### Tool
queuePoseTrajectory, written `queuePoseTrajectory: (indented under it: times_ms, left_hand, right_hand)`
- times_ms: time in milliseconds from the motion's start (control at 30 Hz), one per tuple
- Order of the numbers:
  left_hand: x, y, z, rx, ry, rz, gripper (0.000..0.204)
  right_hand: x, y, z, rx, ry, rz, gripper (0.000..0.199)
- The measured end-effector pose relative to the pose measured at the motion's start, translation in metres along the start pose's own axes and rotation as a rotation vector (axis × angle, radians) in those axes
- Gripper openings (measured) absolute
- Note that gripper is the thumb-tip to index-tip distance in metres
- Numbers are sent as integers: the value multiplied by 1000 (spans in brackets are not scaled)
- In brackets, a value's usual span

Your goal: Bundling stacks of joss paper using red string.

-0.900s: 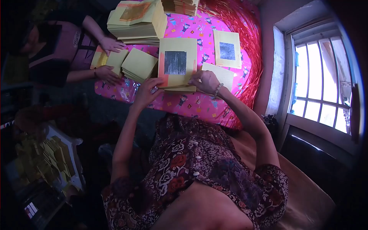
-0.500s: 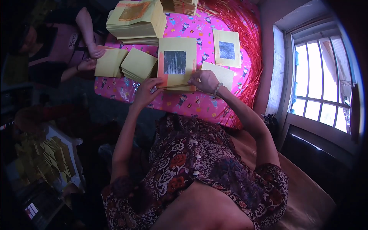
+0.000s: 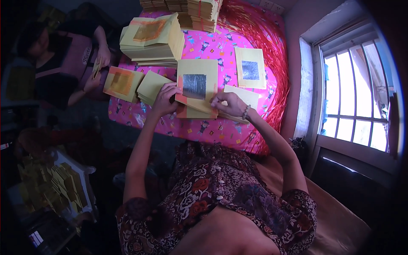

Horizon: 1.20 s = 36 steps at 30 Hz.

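A pile of yellow joss paper (image 3: 204,68) lies in front of me on the pink table, its top sheet bearing a silver foil square and orange side strips. Its near edge is raised and slants over the sheet below. At the left edge, my left hand (image 3: 165,101) grips the top sheet with bent fingers. My right hand (image 3: 231,104) pinches the near right corner, thumb and finger together. Partly beneath my right hand is a plain yellow sheet (image 3: 246,96). Another silver-foil sheet (image 3: 251,78) lies farther right.
Across to the left, a co-worker (image 3: 63,59) holds a small folded paper. Beside them are a gold-foil sheet (image 3: 123,83) and a plain stack (image 3: 151,88). Tall paper stacks (image 3: 155,46) stand behind. Red plastic strands (image 3: 278,63) line the right edge, near a barred window (image 3: 357,85).
The top sheet's near edge has lifted from the pile between my hands. The co-worker's hands have left the left stack, where gold foil now shows. The whole view has shifted, with the table lower.
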<state>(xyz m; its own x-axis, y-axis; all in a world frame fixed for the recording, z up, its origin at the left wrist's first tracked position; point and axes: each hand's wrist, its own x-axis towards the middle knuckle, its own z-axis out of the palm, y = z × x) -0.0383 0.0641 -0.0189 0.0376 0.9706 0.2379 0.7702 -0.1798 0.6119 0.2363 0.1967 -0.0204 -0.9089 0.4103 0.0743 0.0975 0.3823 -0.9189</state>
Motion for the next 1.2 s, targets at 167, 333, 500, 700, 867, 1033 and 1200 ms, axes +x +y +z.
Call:
queuePoseTrajectory:
  times_ms: [167,333,500,700,867,1033,1200]
  left_hand:
    - [25,-5,-3,-122,35,-74,20]
    - [41,-19,7,-185,90,-294,20]
    - [53,-19,16,-120,144,-502,20]
    - [55,-27,27,-184,162,-557,27]
    - [58,-22,30,-116,160,-552,29]
    - [56,-27,35,-156,182,-553,28]
    - [58,-23,37,-200,243,-505,25]
  right_hand:
    - [9,-20,-11,-232,22,-26,45]
    - [31,9,6,-170,362,141,30]
    - [51,30,15,-14,560,397,34]
    - [54,27,16,-197,553,458,37]
    - [55,26,14,-214,555,496,36]
    - [58,24,11,-198,515,523,36]
    - [61,28,11,-227,505,553,36]
